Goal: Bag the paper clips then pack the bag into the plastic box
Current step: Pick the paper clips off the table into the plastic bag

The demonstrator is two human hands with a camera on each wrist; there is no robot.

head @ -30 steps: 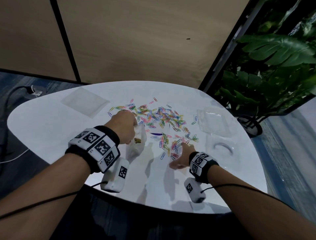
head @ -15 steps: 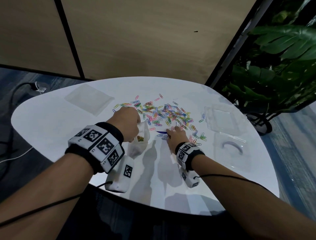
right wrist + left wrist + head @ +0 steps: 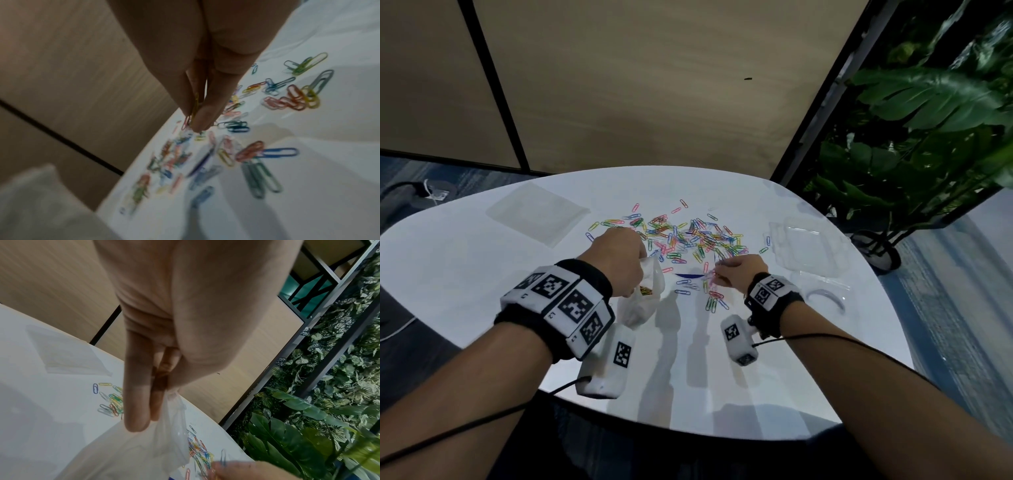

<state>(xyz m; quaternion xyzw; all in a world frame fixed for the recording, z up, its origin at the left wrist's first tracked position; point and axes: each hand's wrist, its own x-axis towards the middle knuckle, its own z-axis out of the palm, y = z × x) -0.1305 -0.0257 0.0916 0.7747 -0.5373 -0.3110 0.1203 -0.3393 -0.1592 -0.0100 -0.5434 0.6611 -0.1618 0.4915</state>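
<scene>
Coloured paper clips [image 3: 688, 240] lie scattered over the middle of the white table [image 3: 465, 274]. My left hand [image 3: 619, 260] pinches the top edge of a clear plastic bag [image 3: 643, 298], which hangs open with a few clips at its bottom; the same bag [image 3: 133, 454] fills the low part of the left wrist view below my fingers [image 3: 137, 402]. My right hand [image 3: 736, 274] is down at the near right edge of the pile, and its fingertips [image 3: 201, 116] pinch a few paper clips [image 3: 194, 105]. The clear plastic box [image 3: 808, 246] lies open at the right.
A stack of flat clear bags [image 3: 537, 212] lies at the back left of the table. A clear piece with a white curved part [image 3: 825, 294] lies near the right edge below the box. Leafy plants [image 3: 911, 137] stand beyond the table's right side.
My right hand went from the near edge of the pile towards the bag and back to the right, where it now pinches clips. The left hand kept its hold on the bag.
</scene>
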